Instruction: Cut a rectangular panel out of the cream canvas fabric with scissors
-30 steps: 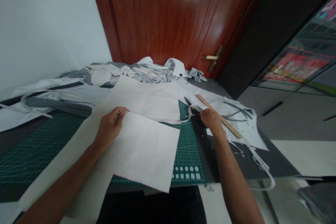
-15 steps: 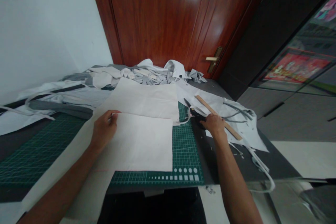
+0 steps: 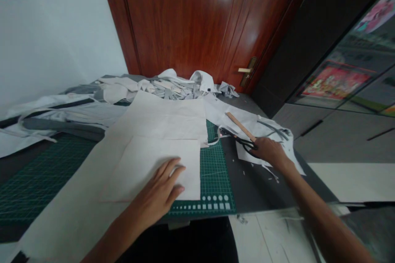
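Note:
My left hand (image 3: pixel 160 191) lies flat, fingers spread, on a white rectangular fabric piece (image 3: pixel 148 164) near its lower right corner. That piece rests on a larger white cloth (image 3: pixel 160 117) spread over a green cutting mat (image 3: pixel 214 172). My right hand (image 3: pixel 270 151) is closed over the handles of black scissors (image 3: pixel 242 139), whose blades point back and left on the dark table. A wooden ruler (image 3: pixel 240 126) lies just behind the scissors, on white cloth.
A heap of white and grey fabric scraps (image 3: pixel 173 84) sits at the table's far edge before a red-brown door (image 3: pixel 197 20). Grey strips (image 3: pixel 61 125) lie at the left. The table's right edge (image 3: pixel 308 172) drops to a pale floor.
My left hand slid from the fabric piece's top left corner down to its lower right. The piece now lies flat and square. My right hand shifted right and holds the scissors by the handles.

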{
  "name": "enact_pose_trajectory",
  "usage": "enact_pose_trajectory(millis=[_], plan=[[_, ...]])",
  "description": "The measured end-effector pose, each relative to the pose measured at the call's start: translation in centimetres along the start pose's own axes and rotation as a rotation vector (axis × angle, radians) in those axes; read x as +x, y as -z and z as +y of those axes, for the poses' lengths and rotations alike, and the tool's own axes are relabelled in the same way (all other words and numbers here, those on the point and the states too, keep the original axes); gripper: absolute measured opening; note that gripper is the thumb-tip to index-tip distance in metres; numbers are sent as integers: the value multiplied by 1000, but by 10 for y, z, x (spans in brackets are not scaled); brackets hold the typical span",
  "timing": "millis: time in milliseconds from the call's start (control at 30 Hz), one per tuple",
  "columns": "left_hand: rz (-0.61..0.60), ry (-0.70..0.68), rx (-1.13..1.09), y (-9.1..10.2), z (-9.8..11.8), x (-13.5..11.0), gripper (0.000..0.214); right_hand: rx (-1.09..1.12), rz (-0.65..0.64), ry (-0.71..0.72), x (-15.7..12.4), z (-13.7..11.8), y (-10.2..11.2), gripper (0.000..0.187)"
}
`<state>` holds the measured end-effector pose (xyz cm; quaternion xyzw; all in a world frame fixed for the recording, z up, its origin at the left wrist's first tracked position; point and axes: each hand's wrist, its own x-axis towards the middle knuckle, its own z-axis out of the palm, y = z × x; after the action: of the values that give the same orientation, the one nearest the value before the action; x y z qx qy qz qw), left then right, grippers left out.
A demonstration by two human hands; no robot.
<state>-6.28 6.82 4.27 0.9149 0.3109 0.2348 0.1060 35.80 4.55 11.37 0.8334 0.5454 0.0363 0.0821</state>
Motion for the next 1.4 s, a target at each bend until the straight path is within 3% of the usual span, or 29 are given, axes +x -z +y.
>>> enact_pose_trajectory(millis=[133, 233, 300, 367, 433, 500, 633, 700, 767, 933, 1033, 1100, 1267, 1400], plan=[[-54, -21, -74, -8, 26, -4, 53, -34, -40, 97, -18, 52, 11, 19], [-267, -92, -273, 6, 54, -8, 66, 78, -103, 210, -30, 86, 10, 21], [-410, -136, -415, 18, 69, -7, 63, 201, -127, 242, -36, 99, 3, 24], [-358, -124, -422, 27, 69, -2, 56, 292, -107, 251, -39, 102, -7, 24], [-167, -53, -293, 32, 47, 6, 50, 311, -52, 239, -39, 96, -17, 27], [-39, 50, -107, 36, 2, 16, 47, 263, 10, 185, -35, 86, -26, 28], [78, 297, 235, 51, -102, 26, 54, 159, 63, 119, -24, 66, -36, 27], [84, 341, 271, 59, -134, 24, 55, 142, 59, 125, -19, 60, -37, 27], [69, 339, 274, 64, -148, 21, 56, 123, 60, 113, -16, 56, -37, 26], [30, 325, 261, 63, -151, 20, 63, 90, 94, 60, -24, 41, -33, 17], [5, 354, 230, 63, -157, 26, 65, 100, 131, 46, -36, 18, -21, 10], [-13, 378, 202, 66, -160, 30, 64, 138, 172, 100, -42, -10, -8, 13], [6, 398, 131, 76, -153, 49, 58, 330, 253, 524, -20, -117, 20, 37], [99, 343, 83, 92, -135, 73, 48, 419, 202, 701, 13, -177, 22, 11]])
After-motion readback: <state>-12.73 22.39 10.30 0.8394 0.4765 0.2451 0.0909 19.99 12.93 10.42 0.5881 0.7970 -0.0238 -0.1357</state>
